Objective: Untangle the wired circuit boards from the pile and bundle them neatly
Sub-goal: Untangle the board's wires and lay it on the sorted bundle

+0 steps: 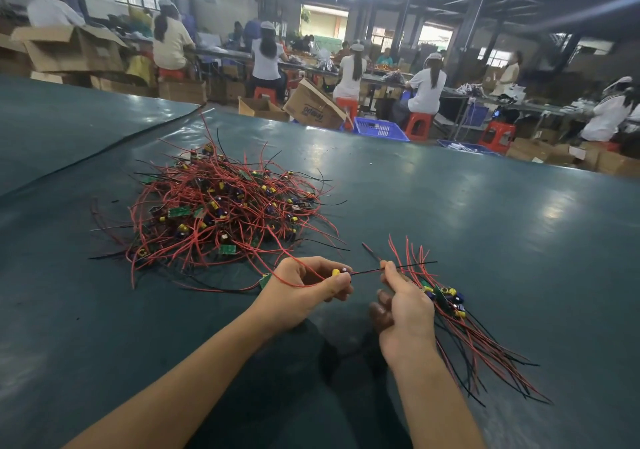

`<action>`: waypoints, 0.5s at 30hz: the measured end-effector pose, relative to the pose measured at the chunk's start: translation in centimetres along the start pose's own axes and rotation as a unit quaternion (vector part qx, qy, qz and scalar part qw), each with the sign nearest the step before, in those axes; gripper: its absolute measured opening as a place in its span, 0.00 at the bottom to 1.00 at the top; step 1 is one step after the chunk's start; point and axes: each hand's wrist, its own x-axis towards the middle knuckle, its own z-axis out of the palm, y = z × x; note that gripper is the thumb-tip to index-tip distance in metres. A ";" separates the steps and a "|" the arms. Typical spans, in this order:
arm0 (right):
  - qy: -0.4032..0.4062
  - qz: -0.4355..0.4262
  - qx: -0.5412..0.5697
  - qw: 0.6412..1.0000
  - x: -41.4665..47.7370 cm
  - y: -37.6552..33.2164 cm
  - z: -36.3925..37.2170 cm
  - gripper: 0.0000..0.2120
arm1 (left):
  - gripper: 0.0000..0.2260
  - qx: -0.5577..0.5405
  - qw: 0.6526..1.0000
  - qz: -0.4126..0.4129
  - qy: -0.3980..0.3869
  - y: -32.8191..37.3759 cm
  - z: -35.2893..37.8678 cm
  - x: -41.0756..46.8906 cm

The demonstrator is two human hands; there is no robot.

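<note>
Now left hand (304, 292) pinches one wired board (336, 272), right hand (405, 306) grips one bundle (450, 301), beside one pile (221, 206).

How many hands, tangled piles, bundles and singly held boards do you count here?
Hands: 2 (left hand, right hand)
Pile: 1
Bundle: 1
Held board: 1
Total: 5

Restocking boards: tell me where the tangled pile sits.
Head view: the pile lies on the green table, left of centre, just beyond the left hand.
</note>
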 end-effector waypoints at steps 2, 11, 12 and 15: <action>0.013 0.007 0.030 0.999 0.2 -0.2 -0.1 0.05 | 0.04 -0.007 1.000 0.004 -0.008 0.1 0.1 -0.1; 0.025 0.002 0.102 0.994 1.0 -0.8 -0.9 0.05 | 0.05 -0.016 1.000 0.007 0.003 0.3 -0.4 -0.2; 0.019 -0.007 0.088 0.996 0.9 -0.7 -0.8 0.05 | 0.05 -0.016 1.000 0.005 0.003 0.3 -0.5 -0.2; -0.013 -0.022 -0.004 1.000 0.4 -0.2 -0.4 0.08 | 0.06 -0.009 1.000 0.005 0.006 0.2 -0.5 -0.2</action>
